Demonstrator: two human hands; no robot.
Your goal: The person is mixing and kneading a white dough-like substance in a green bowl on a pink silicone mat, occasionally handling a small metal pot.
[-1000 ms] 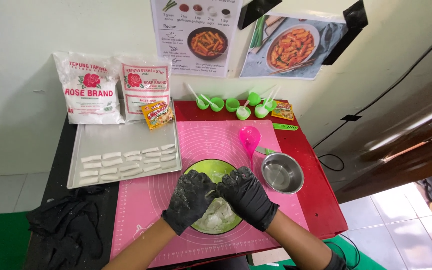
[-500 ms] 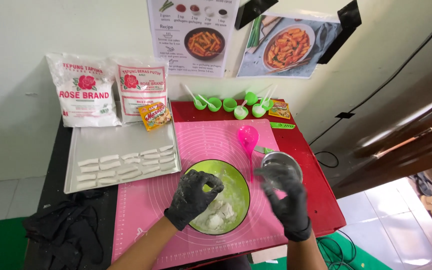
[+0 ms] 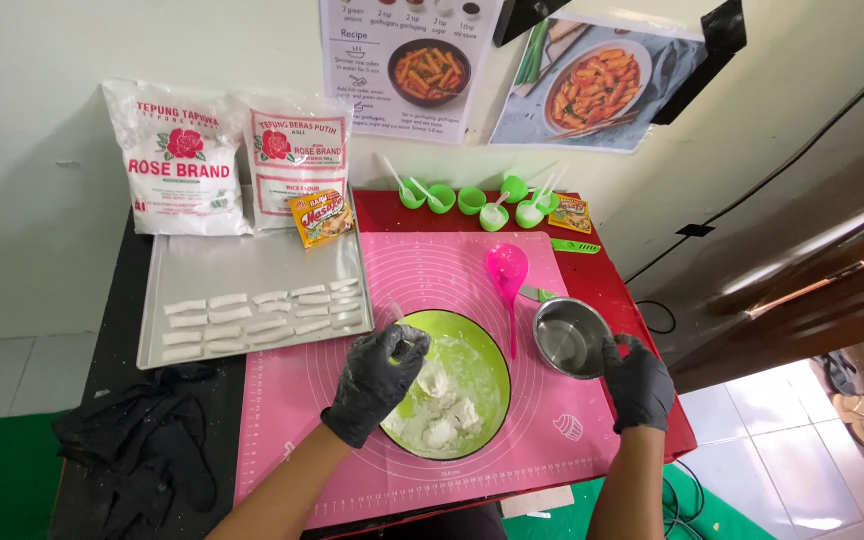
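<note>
Left hand (image 3: 377, 380), black glove dusted with flour, sits on the left rim of the green bowl (image 3: 487, 345), fingers curled and pinched; what it pinches I cannot tell. White dough (image 3: 442, 410) lies in lumps in the bowl, lower left part, touching the hand's fingertips. Right hand (image 3: 640, 382), also gloved, is at the right edge of the steel pot (image 3: 570, 338), fingers bent around the rim, touching it; whether it really grips is unclear. Pot stands just right of the bowl, on the pink mat (image 3: 432, 275). Pink ladle (image 3: 507, 275) lies on the mat between bowl and pot, handle pointing down. Tray (image 3: 252, 270) left of the mat, with rows of white dough sticks (image 3: 262, 315). Two flour bags (image 3: 237, 165) lean on the wall behind the tray, a yellow sachet (image 3: 321, 219) in front. Small green cups (image 3: 472, 200) in a row at the back of the red bench (image 3: 642, 300). Black cloth (image 3: 137, 450) at lower left.
</note>
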